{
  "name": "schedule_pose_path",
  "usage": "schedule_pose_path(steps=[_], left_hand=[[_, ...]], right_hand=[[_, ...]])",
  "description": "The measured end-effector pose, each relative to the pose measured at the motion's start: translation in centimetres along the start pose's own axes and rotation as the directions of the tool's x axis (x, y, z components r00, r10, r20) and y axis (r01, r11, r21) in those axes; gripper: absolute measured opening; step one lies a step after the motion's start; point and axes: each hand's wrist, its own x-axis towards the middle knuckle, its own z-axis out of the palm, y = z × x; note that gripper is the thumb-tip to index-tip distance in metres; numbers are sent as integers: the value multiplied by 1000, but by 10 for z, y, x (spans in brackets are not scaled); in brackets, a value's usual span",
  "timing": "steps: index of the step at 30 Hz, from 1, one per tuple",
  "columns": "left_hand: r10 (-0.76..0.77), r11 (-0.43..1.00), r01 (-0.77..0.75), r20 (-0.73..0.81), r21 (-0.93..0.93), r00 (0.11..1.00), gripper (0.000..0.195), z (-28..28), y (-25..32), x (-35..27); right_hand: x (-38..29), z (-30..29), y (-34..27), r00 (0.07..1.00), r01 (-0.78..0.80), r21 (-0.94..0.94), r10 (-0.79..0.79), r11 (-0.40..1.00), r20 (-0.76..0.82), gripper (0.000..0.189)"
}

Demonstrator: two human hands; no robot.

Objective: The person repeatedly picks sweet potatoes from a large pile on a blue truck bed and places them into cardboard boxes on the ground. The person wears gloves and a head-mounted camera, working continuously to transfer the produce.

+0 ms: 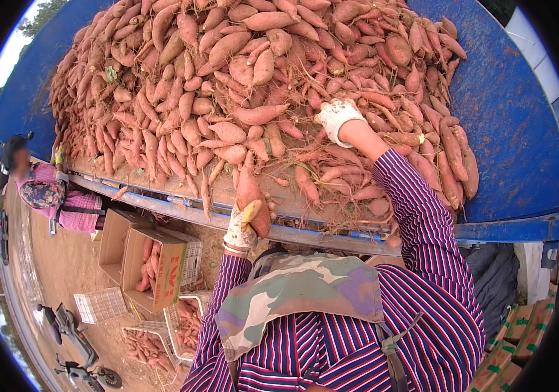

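My left hand [241, 229], in a soiled white glove, grips a long sweet potato [247, 186] at the front edge of the truck bed. A second, redder sweet potato [261, 223] shows beside its thumb, which looks yellowish. Farther up, my right hand [340, 119], also gloved, reaches into the heaped sweet potatoes [230, 49]. Its fingertips are hidden among tubers and stringy roots, so whether it grips one cannot be told. Between the hands lie a plump tuber [261, 114] and tangled thin roots.
Blue metal walls [509, 127] flank the heap, and a metal rail [201, 215] runs along the front. A co-worker [59, 191] stands at the far left. Below are cardboard boxes [167, 279], plastic crates [149, 329] of sweet potatoes and a parked scooter [76, 343]. Stacked cartons [519, 338] stand lower right.
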Motion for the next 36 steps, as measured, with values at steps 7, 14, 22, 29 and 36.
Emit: schedule_pose_path(steps=[7,14,22,29,36], left_hand=[[33,999,-37,-172,-21,984,65,-45,11,-59],[-22,981,21,-1,-195,1000,60,-7,5,-29],[88,915,-17,158,-403,984,64,15,26,-16],[2,930,74,206,-361,979,65,34,31,30],[249,697,159,444,-699,861,67,41,-3,20]], right_hand=[[-67,-26,56,947,-320,8,320,947,-11,47],[63,-8,-83,876,92,182,7,979,-483,35],[32,41,-41,963,24,828,208,560,-169,57],[-94,30,-94,763,376,322,-93,869,-640,52],[-128,6,-114,615,529,243,-171,813,-770,39]])
